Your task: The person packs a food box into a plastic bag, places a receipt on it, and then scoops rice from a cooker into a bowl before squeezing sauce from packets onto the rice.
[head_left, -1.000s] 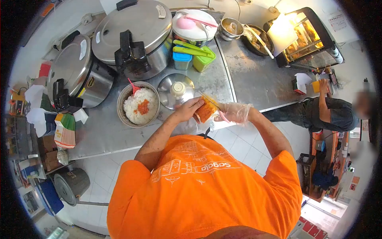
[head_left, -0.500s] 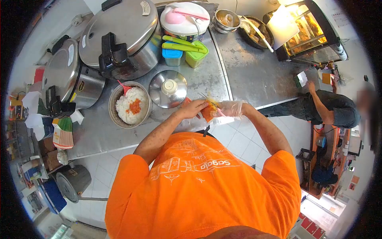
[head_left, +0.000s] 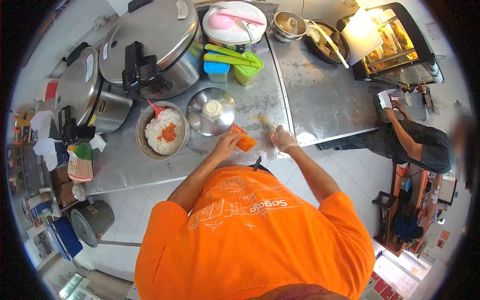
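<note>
Near the counter's front edge, my left hand [head_left: 227,144] grips a clear plastic packet [head_left: 245,141] with orange-red contents. To its right is my right hand [head_left: 285,139], in a thin clear plastic glove, with its fingers drawn together; whatever they hold is too blurred to name. A yellowish smear or strip [head_left: 260,118] shows just above, between the two hands. Left of the packet lies a round metal lid [head_left: 212,111] with a pale knob. Beyond the lid stands a metal bowl [head_left: 141,145] of white rice [head_left: 159,138] topped with red sauce, a red spoon [head_left: 156,109] in it.
Large steel cookers [head_left: 165,55] stand at the left back. Blue-lidded [head_left: 217,70] and green-lidded [head_left: 247,72] tubs hold green tongs on top. A white-lidded container [head_left: 235,25], a pan [head_left: 327,42] and a lit display case [head_left: 392,45] line the back. A co-worker [head_left: 420,140] stands at right.
My hands have moved apart, the left keeping the packet and the right drawing back from it. The scissors-like tool seen between them earlier no longer shows clearly. The co-worker's hands have come together.
</note>
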Demonstrator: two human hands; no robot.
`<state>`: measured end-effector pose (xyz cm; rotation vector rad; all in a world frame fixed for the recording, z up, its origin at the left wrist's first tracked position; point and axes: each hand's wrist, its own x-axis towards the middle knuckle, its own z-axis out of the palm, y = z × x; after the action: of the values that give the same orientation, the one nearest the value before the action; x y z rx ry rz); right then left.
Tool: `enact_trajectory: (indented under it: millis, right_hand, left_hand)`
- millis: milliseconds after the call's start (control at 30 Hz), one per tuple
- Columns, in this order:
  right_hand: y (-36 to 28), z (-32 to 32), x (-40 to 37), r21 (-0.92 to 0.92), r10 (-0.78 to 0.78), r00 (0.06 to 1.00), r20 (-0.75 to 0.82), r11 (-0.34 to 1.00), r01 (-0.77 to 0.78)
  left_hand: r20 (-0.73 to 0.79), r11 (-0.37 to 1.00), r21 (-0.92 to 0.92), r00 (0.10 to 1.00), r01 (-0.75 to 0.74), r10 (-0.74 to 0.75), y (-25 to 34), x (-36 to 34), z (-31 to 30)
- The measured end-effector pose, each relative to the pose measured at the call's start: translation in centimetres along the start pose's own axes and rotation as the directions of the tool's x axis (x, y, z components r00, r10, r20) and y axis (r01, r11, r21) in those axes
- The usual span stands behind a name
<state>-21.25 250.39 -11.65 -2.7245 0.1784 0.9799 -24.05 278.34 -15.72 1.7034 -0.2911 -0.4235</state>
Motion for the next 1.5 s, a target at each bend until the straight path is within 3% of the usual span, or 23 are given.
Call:
enact_trajectory:
  millis: [67, 167, 267, 400, 467, 533, 567, 600, 667, 733, 800, 900, 933, 1000, 1033, 1133, 1200, 1267, 1333, 1433, 1500]
  right_hand:
    - [-0.2, 2.4, 0.6, 0.134, 0.192, 0.968, -0.162, 0.976, -0.171]
    - [-0.7, 1.7, 0.1, 0.043, 0.295, 0.950, -0.100, 0.955, -0.292]
    - [-0.2, 1.3, 0.9, -0.082, 0.285, 0.956, -0.070, 0.953, -0.290]
    - [-1.8, 0.3, 1.4, -0.019, 0.273, 0.948, -0.161, 0.960, -0.279]
    - [-6.2, -1.0, -0.1, -0.030, 0.105, 0.937, -0.333, 0.992, -0.122]
    - [-11.2, 0.0, 0.4, 0.052, -0.302, 0.857, -0.416, 0.934, 0.355]
    - [-15.9, -0.4, -1.8, 0.191, -0.373, 0.865, -0.336, 0.872, 0.450]
    - [-21.1, -1.0, -4.8, 0.335, -0.445, 0.857, -0.260, 0.790, 0.513]
    - [-27.5, 0.0, -6.5, 0.764, -0.476, 0.873, 0.104, 0.600, 0.236]
    - [-30.2, 2.9, -2.5, 0.486, -0.656, 0.746, -0.116, 0.617, 0.618]
    - [-33.2, 3.4, -2.8, 0.361, -0.724, 0.661, -0.199, 0.572, 0.736]
    - [-36.2, 3.6, -3.9, 0.467, -0.666, 0.712, -0.222, 0.568, 0.678]
    - [-36.8, 4.3, -3.4, 0.400, -0.690, 0.669, -0.277, 0.550, 0.733]
    - [-37.6, 5.8, -1.8, 0.256, -0.733, 0.566, -0.379, 0.505, 0.825]
    - [-37.9, 6.5, -0.4, 0.356, -0.658, 0.709, -0.254, 0.618, 0.701]
    - [-38.4, 5.2, -2.1, 0.771, -0.520, 0.854, 0.027, 0.554, 0.313]
    - [-36.5, 7.5, 2.1, 0.553, -0.801, 0.580, -0.149, 0.420, 0.720]
    - [-36.4, 7.9, 2.7, 0.422, -0.833, 0.522, -0.182, 0.413, 0.807]
    - [-37.7, 6.8, -0.4, 0.448, -0.646, 0.745, -0.165, 0.624, 0.640]
    - [-37.3, 7.4, 0.2, 0.243, -0.676, 0.696, -0.242, 0.652, 0.718]
    - [-37.6, 7.1, -0.6, 0.337, -0.622, 0.720, -0.308, 0.636, 0.694]
  left_hand:
    - [-0.083, 0.984, -0.144, 0.990, 0.105, -0.117, 0.2, -2.2, -1.5]
    - [-0.195, 0.898, -0.411, 0.948, 0.155, -0.252, 1.8, -4.5, -3.5]
    - [-0.288, 0.759, -0.645, 0.892, 0.087, -0.347, 3.1, -6.3, -5.2]
    - [-0.370, 0.554, -0.828, 0.830, -0.091, -0.417, 4.3, -8.3, -7.5]
    - [-0.381, 0.494, -0.858, 0.822, -0.143, -0.424, 4.1, -9.2, -8.8]
    - [-0.406, 0.461, -0.869, 0.791, -0.179, -0.458, 4.2, -10.1, -9.7]
    - [-0.426, 0.461, -0.867, 0.765, -0.192, -0.484, 4.5, -10.3, -10.1]
    - [-0.442, 0.459, -0.866, 0.738, -0.201, -0.510, 4.5, -10.7, -10.7]
    - [-0.469, 0.497, -0.845, 0.723, -0.198, -0.508, 2.5, -11.3, -12.0]
    - [-0.508, 0.552, -0.813, 0.690, -0.185, -0.516, 2.7, -12.2, -13.3]
    - [-0.498, 0.589, -0.795, 0.709, -0.145, -0.499, 1.4, -13.4, -15.6]
    - [-0.503, 0.669, -0.738, 0.736, -0.093, -0.453, -0.2, -14.3, -17.6]
    - [-0.508, 0.699, -0.711, 0.744, -0.078, -0.433, -0.5, -14.6, -17.9]
    - [-0.481, 0.570, -0.804, 0.753, -0.172, -0.450, 0.0, -14.9, -18.3]
    - [-0.466, 0.498, -0.839, 0.760, -0.217, -0.453, 0.3, -15.0, -18.6]
    - [-0.443, 0.406, -0.872, 0.793, -0.273, -0.418, -0.8, -15.2, -19.0]
    - [-0.427, 0.418, -0.873, 0.808, -0.252, -0.406, -2.1, -15.2, -18.9]
    - [-0.386, 0.390, -0.895, 0.813, -0.216, -0.436, -1.9, -15.2, -18.8]
    - [-0.315, 0.315, -0.934, 0.804, -0.168, -0.504, -0.4, -15.4, -18.6]
    - [-0.391, 0.673, -0.725, 0.718, 0.144, -0.575, -2.9, -14.1, -19.1]
    - [-0.550, 0.822, -0.553, 0.684, 0.132, -0.480, -4.6, -12.7, -18.4]
